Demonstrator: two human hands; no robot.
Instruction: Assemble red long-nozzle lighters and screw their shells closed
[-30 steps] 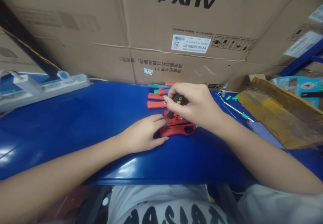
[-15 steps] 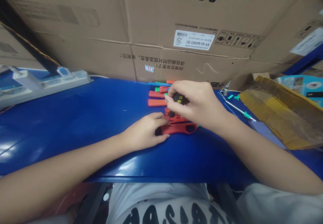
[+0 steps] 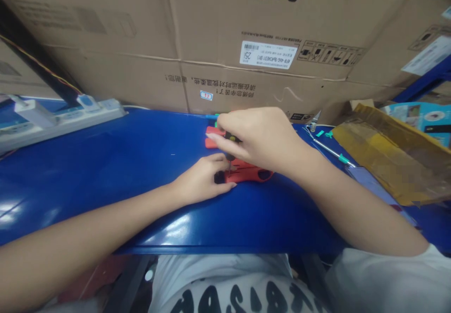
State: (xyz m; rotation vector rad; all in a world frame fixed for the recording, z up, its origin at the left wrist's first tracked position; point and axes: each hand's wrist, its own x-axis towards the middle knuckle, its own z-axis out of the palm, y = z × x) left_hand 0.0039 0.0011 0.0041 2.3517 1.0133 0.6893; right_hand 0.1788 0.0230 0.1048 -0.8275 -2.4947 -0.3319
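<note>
My left hand [image 3: 199,179] grips the left end of a red plastic hand tool [image 3: 241,176] lying on the blue table; that end is dark and partly hidden by my fingers. An oval hole shows at the tool's right end. My right hand [image 3: 264,134] is closed around the black-and-yellow handle of a screwdriver [image 3: 231,137]. The screwdriver points down, its shaft meeting the red tool beside my left fingertips; the exact contact spot is too small to make out. Just behind, more red handles [image 3: 212,143] stick out from under my right hand.
A large cardboard box [image 3: 141,50] stands along the back of the blue table [image 3: 105,172]. On the left lies a white power strip [image 3: 66,122] with plugs. To the right are a yellow-taped package [image 3: 391,158], a thin metal rod [image 3: 329,149] and small green pieces [image 3: 328,135].
My right hand has shifted left and turned, the screwdriver now standing more upright over the red tool. My left hand keeps its hold. The whole view has moved slightly.
</note>
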